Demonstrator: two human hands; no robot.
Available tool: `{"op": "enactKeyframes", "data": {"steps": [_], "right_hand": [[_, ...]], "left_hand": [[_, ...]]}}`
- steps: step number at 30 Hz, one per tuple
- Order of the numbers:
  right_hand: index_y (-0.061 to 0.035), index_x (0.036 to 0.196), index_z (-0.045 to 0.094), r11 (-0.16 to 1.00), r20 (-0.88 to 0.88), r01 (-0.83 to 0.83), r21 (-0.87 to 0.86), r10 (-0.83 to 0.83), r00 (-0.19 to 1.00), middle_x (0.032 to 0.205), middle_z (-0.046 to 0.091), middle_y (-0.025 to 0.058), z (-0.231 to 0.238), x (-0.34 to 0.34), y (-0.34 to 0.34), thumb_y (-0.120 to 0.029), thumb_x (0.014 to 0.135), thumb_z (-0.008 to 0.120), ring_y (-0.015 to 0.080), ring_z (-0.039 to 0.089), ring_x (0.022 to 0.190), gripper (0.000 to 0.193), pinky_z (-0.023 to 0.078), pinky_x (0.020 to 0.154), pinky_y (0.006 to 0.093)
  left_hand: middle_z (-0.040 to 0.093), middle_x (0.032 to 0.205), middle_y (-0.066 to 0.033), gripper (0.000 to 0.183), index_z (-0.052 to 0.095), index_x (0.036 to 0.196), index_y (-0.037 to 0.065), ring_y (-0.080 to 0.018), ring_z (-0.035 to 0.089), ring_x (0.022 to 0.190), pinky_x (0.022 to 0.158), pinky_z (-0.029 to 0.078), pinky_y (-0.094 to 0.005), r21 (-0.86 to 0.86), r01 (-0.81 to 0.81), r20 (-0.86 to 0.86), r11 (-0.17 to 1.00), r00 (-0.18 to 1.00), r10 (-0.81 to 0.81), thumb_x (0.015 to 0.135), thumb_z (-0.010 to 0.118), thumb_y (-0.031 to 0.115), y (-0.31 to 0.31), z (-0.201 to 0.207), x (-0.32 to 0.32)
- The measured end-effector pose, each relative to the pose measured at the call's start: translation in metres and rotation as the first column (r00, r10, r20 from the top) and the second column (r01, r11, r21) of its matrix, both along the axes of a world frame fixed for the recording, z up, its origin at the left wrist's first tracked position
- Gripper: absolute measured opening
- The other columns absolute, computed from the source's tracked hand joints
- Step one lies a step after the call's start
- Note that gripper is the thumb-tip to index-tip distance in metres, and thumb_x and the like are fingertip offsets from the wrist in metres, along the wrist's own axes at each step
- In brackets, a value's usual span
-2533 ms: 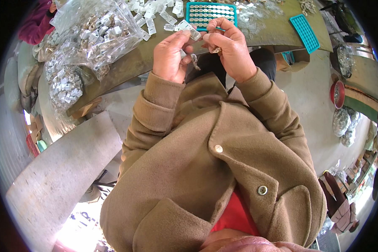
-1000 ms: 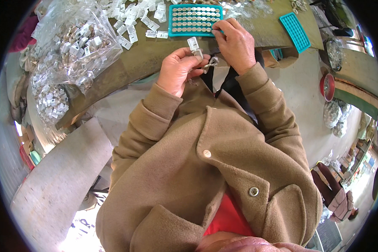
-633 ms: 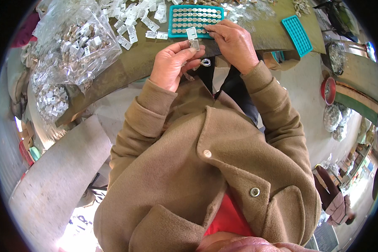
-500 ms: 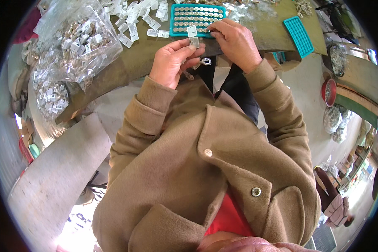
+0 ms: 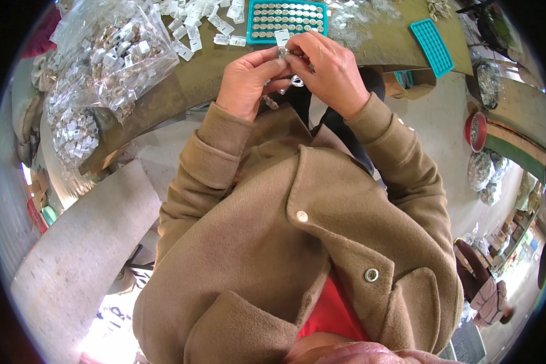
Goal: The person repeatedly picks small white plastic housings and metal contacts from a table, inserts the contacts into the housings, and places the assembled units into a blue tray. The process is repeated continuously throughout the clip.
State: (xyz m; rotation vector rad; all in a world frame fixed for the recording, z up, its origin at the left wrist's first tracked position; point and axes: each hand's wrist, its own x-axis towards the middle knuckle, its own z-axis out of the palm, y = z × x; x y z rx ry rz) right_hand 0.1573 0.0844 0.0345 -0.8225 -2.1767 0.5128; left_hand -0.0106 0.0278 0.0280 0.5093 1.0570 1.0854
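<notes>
My left hand [image 5: 246, 82] pinches a small hinged clear-and-white plastic case [image 5: 282, 37], its lid flap standing up. My right hand [image 5: 333, 73] has its fingertips closed together at the same case; what they hold, if anything, is hidden. Below the left fingers dangles a shiny silver loop [image 5: 296, 80] with small pieces beside it. Just beyond the hands, on the table, sits a teal tray [image 5: 258, 42] with rows of small round silver pieces. Left of it several similar cases [image 5: 221, 40] lie loose.
A big clear plastic bag [image 5: 112, 91] of small cases lies on the table at left. A second teal tray [image 5: 432, 47] rests near the right table edge, above an open cardboard box [image 5: 415, 88]. Farther right are a red bowl [image 5: 477, 131] and a person [image 5: 488, 297].
My right hand has moved left from the tray's near edge to the case in my left hand. My left hand stays nearly in place, still holding the case.
</notes>
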Motion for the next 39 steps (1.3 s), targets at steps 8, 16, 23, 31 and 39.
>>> {"op": "enactKeyframes", "data": {"steps": [8, 16, 23, 31, 39], "right_hand": [[-0.0064, 0.083, 0.061, 0.988, -0.073, 0.042, -0.146, -0.053, 0.996, 0.077, 0.06, 0.0103, -0.005, 0.0, -0.018, -0.009, 0.084, 0.065, 0.0335, 0.061, 0.073, 0.004, 0.05, 0.063, 0.0408], [-0.0055, 0.088, 0.064, 0.985, 0.042, 0.104, -0.14, -0.099, 0.994, 0.08, 0.064, 0.0107, -0.012, 0.003, -0.011, -0.011, 0.083, 0.067, 0.0309, 0.064, 0.072, 0.007, 0.052, 0.063, 0.0382], [-0.0067, 0.094, 0.064, 0.971, -0.147, 0.088, -0.22, -0.122, 0.982, 0.083, 0.065, 0.0103, -0.012, 0.0, -0.006, -0.01, 0.083, 0.069, 0.0272, 0.067, 0.072, 0.013, 0.054, 0.065, 0.0339], [-0.0064, 0.092, 0.067, 0.999, -0.071, -0.019, -0.05, 0.015, 0.997, 0.081, 0.065, 0.0095, -0.013, 0.005, 0.0, -0.008, 0.084, 0.068, 0.0293, 0.064, 0.074, 0.009, 0.053, 0.065, 0.0359], [-0.0056, 0.098, 0.07, 0.906, -0.182, 0.042, -0.421, -0.129, 0.975, 0.085, 0.068, 0.0092, -0.018, 0.01, 0.004, -0.009, 0.086, 0.067, 0.0257, 0.067, 0.075, 0.013, 0.054, 0.066, 0.0327]], "left_hand": [[0.07, 0.102, -0.0067, 0.035, 0.063, 0.121, -0.001, -0.0115, 0.068, 0.089, 0.07, 0.055, -0.0198, -0.001, 0.019, -0.079, 1.0, 0.997, -0.019, 0.09, 0.069, 0.012, -0.008, -0.008, -0.004], [0.07, 0.102, -0.0059, 0.031, 0.062, 0.121, 0.0, -0.0094, 0.068, 0.088, 0.07, 0.055, -0.0181, -0.08, -0.03, -0.021, 0.996, 0.999, 0.029, 0.093, 0.065, 0.013, -0.002, -0.015, 0.006], [0.069, 0.105, -0.0058, 0.031, 0.06, 0.123, 0.0, -0.0092, 0.068, 0.088, 0.072, 0.057, -0.019, -0.09, -0.009, 0.045, 0.996, 0.999, 0.013, 0.095, 0.062, 0.011, 0.003, -0.008, -0.003], [0.07, 0.102, -0.0088, 0.033, 0.061, 0.121, -0.003, -0.0128, 0.069, 0.087, 0.071, 0.056, -0.0202, 0.003, -0.053, -0.024, 0.999, 0.998, 0.053, 0.091, 0.067, 0.009, 0.0, -0.009, 0.001], [0.071, 0.099, -0.0033, 0.024, 0.066, 0.112, 0.004, -0.0054, 0.066, 0.083, 0.063, 0.051, -0.0171, -0.086, -0.068, -0.044, 0.994, 0.997, 0.065, 0.094, 0.065, 0.02, 0.002, -0.008, -0.005]]}}
